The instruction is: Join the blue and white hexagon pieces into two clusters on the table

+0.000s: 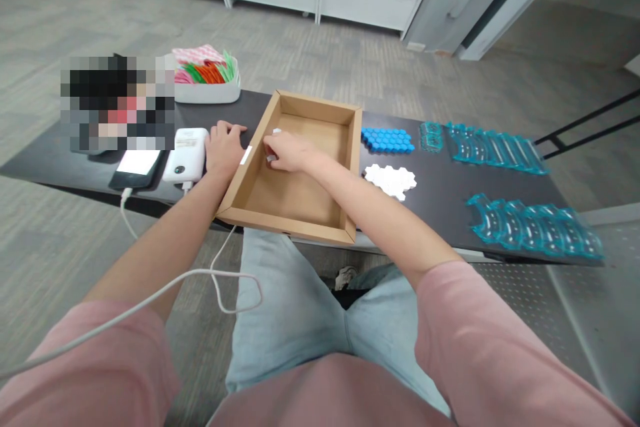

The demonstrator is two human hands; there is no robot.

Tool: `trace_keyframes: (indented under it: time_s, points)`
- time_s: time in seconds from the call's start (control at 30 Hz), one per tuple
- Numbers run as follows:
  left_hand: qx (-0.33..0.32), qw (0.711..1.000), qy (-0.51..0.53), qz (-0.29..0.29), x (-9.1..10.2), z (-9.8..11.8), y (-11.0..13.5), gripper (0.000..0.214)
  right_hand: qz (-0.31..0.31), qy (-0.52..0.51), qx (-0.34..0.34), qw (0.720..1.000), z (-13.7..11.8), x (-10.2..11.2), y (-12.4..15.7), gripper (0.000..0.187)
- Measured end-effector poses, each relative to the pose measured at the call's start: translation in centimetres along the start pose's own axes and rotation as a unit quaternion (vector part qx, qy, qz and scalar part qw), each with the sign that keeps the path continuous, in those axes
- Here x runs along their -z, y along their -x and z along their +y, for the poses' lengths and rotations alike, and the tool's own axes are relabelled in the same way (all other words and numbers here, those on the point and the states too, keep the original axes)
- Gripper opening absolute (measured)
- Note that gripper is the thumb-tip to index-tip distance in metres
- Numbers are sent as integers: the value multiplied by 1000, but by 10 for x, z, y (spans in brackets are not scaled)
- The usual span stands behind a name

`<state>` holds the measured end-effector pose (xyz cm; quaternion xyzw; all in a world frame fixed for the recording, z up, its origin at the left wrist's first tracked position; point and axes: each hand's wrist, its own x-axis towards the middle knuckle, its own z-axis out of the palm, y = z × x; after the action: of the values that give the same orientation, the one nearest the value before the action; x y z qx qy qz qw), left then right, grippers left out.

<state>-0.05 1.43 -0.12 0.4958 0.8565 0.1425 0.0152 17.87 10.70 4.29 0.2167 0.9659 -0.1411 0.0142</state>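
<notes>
An open brown cardboard box [353,167] lies across the table in front of me. Inside it, near the left wall, my right hand [289,151] is closed, and bits of a small white piece [271,158] show at its fingertips; its full shape is hidden. Just outside that wall, my left hand [225,145] lies on the tabletop with its fingers stretched out, holding nothing. A white sticker [245,155] marks the box's left rim. Right of the box sit a cluster of white hexagonal pieces [391,180] and a block of blue hexagonal pieces [387,140].
Teal translucent plastic pieces stand in a back row [497,147] and a front row [535,225] at right. A white power bank [185,157], a phone [137,168] and a bin of colourful sticks [207,88] are at left. A white cable [165,293] crosses my left arm.
</notes>
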Motion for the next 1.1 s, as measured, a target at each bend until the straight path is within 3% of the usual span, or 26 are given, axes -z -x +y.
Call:
trace_keyframes:
  time_s: [0.1, 0.17, 0.27, 0.37, 0.43, 0.53, 0.67, 0.8, 1.0, 1.1]
  points:
    - [3, 1000, 6, -2, 0, 0, 0, 67, 6, -45, 41, 998, 5, 6, 15, 22]
    - [5, 1000, 9, -2, 1, 1, 1, 67, 50, -104, 85, 990, 16, 17, 38, 22]
    - [7, 1000, 10, -10, 3, 1, 1, 67, 184, -180, 93, 962, 46, 35, 94, 28]
    - [3, 999, 15, -28, 6, 1, 2, 71, 331, -213, 11, 919, 85, 35, 169, 45]
    - [1, 999, 18, -35, 8, 1, 1, 73, 410, -221, -53, 883, 109, 18, 221, 50]
    - [7, 999, 14, -40, 8, 1, 0, 74, 476, -240, -138, 835, 128, -24, 289, 48]
    - [23, 999, -7, -37, 7, 3, -3, 69, 493, -290, -197, 796, 119, -77, 335, 37]
    - [31, 998, -23, -41, 6, 3, -6, 67, 456, -290, -179, 822, 102, -97, 337, 22]
    - [36, 999, -20, -34, 5, 1, -8, 70, 373, -207, -165, 889, 100, -95, 330, 9]
    - [35, 999, -26, -31, 4, -1, -10, 70, 373, -189, -152, 896, 99, -98, 330, 7]
